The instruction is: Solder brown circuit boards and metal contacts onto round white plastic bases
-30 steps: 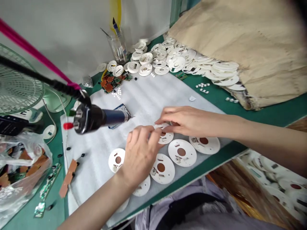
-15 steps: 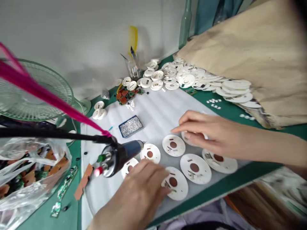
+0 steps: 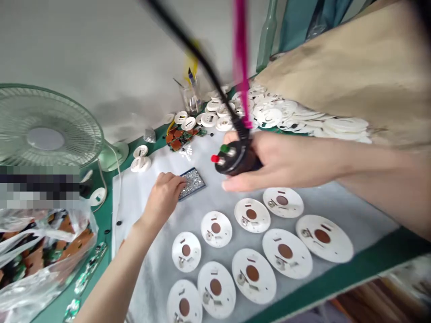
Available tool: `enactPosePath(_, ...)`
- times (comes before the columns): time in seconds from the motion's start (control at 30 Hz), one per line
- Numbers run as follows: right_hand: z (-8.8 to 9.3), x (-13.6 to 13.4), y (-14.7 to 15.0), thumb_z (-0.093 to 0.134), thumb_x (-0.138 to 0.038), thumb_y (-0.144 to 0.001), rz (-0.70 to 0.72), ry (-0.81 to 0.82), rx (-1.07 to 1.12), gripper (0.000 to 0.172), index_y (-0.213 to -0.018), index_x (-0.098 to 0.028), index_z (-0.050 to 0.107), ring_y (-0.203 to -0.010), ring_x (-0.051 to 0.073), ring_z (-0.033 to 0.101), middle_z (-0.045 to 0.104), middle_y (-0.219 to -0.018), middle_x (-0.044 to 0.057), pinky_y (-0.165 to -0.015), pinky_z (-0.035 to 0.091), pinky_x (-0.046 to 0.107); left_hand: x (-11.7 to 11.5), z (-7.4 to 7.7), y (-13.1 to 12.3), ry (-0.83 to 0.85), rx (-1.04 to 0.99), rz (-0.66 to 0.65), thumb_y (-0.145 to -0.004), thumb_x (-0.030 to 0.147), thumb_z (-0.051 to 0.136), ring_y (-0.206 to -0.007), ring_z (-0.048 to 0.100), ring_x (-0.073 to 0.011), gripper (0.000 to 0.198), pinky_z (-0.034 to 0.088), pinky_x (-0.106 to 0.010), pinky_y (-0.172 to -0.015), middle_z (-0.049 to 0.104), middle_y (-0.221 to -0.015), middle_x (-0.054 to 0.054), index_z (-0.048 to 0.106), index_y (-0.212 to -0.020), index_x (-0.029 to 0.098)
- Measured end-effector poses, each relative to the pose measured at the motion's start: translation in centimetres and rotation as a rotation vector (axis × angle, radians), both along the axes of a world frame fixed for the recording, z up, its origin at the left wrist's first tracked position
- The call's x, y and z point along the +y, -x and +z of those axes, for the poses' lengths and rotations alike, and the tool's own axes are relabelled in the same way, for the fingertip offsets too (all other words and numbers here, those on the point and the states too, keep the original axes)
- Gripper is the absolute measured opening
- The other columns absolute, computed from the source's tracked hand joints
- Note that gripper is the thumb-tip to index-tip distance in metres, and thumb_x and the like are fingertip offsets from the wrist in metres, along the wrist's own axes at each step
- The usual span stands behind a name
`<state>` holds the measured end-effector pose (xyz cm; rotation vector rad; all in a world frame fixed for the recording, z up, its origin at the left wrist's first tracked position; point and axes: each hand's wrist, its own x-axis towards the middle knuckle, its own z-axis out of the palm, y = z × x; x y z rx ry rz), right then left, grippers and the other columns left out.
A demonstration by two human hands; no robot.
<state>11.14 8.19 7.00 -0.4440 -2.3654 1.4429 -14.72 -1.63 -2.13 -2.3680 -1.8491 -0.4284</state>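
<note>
My right hand (image 3: 286, 162) has its grip clamped around the black body of a heat gun (image 3: 237, 158). The fingers wrap beneath it and the nozzle end is hidden inside my hand, so only the back shows, with a red knob (image 3: 214, 158) and a green knob (image 3: 224, 148). A black cord (image 3: 188, 45) and a pink strap (image 3: 240, 58) rise from it, both blurred and cut off at the top of the view. My left hand (image 3: 163, 197) sits lower, fingers together and curled over the edge of a small blue tray of silver glitter (image 3: 192, 183). They cover that corner, so I can't tell whether this grip is pinching anything. Closest to me, white discs (image 3: 215, 269) with brown centres lie in rows on a white foam sheet (image 3: 151, 278), apart from both hands, and the frame cuts off the bottom row. Beyond the tray is a small heap of brown circuit boards (image 3: 177, 140). Past it, a pile of loose white discs (image 3: 269, 114), partly hidden by the strap, runs under a tan sack (image 3: 336, 76). To the left, a plastic bag of boards (image 3: 33, 255) lies on the green surface (image 3: 103, 233) below a pale green fan (image 3: 45, 130), and a pixelated patch (image 3: 37, 186) hides what lies between them. Farthest off, a glass (image 3: 190, 99) stands against the wall (image 3: 101, 54).
</note>
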Motion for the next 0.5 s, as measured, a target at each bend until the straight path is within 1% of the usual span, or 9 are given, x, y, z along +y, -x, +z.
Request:
enactPosePath(0.07, 0.7, 0.5, -2.1, 0.064, -0.055, -0.085, 0.083, 0.077, 0.049, 0.046, -0.079, -0.011, 0.051, -0.058, 0.0, 0.041, 0.047, -0.067, -0.003, -0.051, 0.031, 0.015, -0.4, 0.1, 0.0, -0.021, -0.013, 0.004, -0.101, 0.024, 0.051, -0.081, 0.062, -0.0219, 0.022, 0.054, -0.033, -0.074, 0.069, -0.083, -0.006, 0.07, -0.093, 0.018)
enactPosePath(0.13, 0.4, 0.8, -3.8, 0.058, -0.062, -0.088, 0.112, 0.203, 0.107, 0.053, -0.078, -0.011, 0.047, -0.057, 0.001, 0.045, 0.049, -0.065, -0.002, -0.051, 0.034, 0.014, -0.8, 0.3, 0.0, -0.054, -0.008, 0.029, -0.101, 0.028, 0.051, -0.077, 0.063, -0.0218, 0.023, 0.052, -0.033, -0.07, 0.07, -0.081, -0.006, 0.07, -0.094, 0.017)
enactPosePath(0.23, -1.7, 1.2, -6.5, 0.057, -0.052, -0.092, 0.184, 0.428, 0.235, 0.04, -0.097, -0.014, 0.044, -0.054, 0.001, 0.048, 0.052, -0.065, -0.005, -0.05, 0.037, 0.01, -1.1, 0.5, 0.1, -0.099, 0.052, 0.126, -0.103, 0.035, 0.047, -0.066, 0.065, -0.0193, 0.028, 0.048, -0.029, -0.059, 0.07, -0.078, -0.004, 0.069, -0.098, 0.017)
enactPosePath(0.3, -3.5, 1.2, -8.2, 0.038, -0.042, -0.102, 0.26, 0.566, 0.286, 0.027, -0.104, -0.016, 0.041, -0.055, -0.001, 0.047, 0.052, -0.067, -0.007, -0.055, 0.038, 0.008, -1.3, 0.5, 0.0, -0.112, 0.07, 0.161, -0.104, 0.036, 0.044, -0.064, 0.066, -0.0175, 0.03, 0.047, -0.027, -0.057, 0.072, -0.08, -0.003, 0.067, -0.103, 0.017)
enactPosePath(0.33, -4.2, 1.2, -8.9, 0.024, -0.039, -0.104, 0.278, 0.615, 0.287, 0.029, -0.104, -0.015, 0.04, -0.055, -0.002, 0.045, 0.051, -0.067, -0.008, -0.057, 0.037, 0.008, -1.3, 0.6, -0.2, -0.108, 0.059, 0.16, -0.105, 0.036, 0.043, -0.066, 0.067, -0.0171, 0.029, 0.047, -0.027, -0.058, 0.072, -0.083, -0.003, 0.066, -0.105, 0.018)
enactPosePath(0.37, -4.8, 1.1, -9.4, 0.012, -0.039, -0.103, 0.271, 0.645, 0.287, 0.036, -0.102, -0.015, 0.039, -0.055, -0.003, 0.043, 0.05, -0.067, -0.008, -0.059, 0.036, 0.008, -1.2, 0.7, -0.5, -0.101, 0.041, 0.155, -0.105, 0.035, 0.044, -0.068, 0.068, -0.017, 0.028, 0.048, -0.027, -0.06, 0.073, -0.085, -0.004, 0.065, -0.106, 0.018)
enactPosePath(0.4, -5.2, 1.0, -9.6, 0.007, -0.042, -0.101, 0.265, 0.655, 0.294, 0.042, -0.099, -0.014, 0.039, -0.056, -0.003, 0.042, 0.05, -0.067, -0.009, -0.06, 0.036, 0.009, -1.2, 0.8, -0.9, -0.09, 0.021, 0.148, -0.104, 0.034, 0.045, -0.07, 0.068, -0.0169, 0.026, 0.049, -0.027, -0.062, 0.073, -0.088, -0.004, 0.065, -0.107, 0.018)
enactPosePath(0.47, -5.7, 0.9, -9.5, 0.014, -0.053, -0.099, 0.26, 0.647, 0.321, 0.048, -0.091, -0.012, 0.039, -0.054, -0.003, 0.043, 0.048, -0.062, -0.008, -0.058, 0.035, 0.01, -1.0, 1.2, -2.3, -0.071, -0.036, 0.12, -0.103, 0.031, 0.049, -0.073, 0.068, -0.0164, 0.02, 0.051, -0.027, -0.066, 0.073, -0.091, -0.004, 0.065, -0.106, 0.019)
enactPosePath(0.5, -5.8, 0.9, -9.3, 0.021, -0.059, -0.098, 0.24, 0.588, 0.278, 0.051, -0.085, -0.012, 0.039, -0.052, -0.002, 0.044, 0.046, -0.058, -0.007, -0.055, 0.035, 0.01, -0.9, 1.4, -3.4, -0.062, -0.075, 0.09, -0.102, 0.028, 0.051, -0.074, 0.068, -0.0162, 0.017, 0.052, -0.027, -0.068, 0.073, -0.092, -0.004, 0.065, -0.106, 0.019)
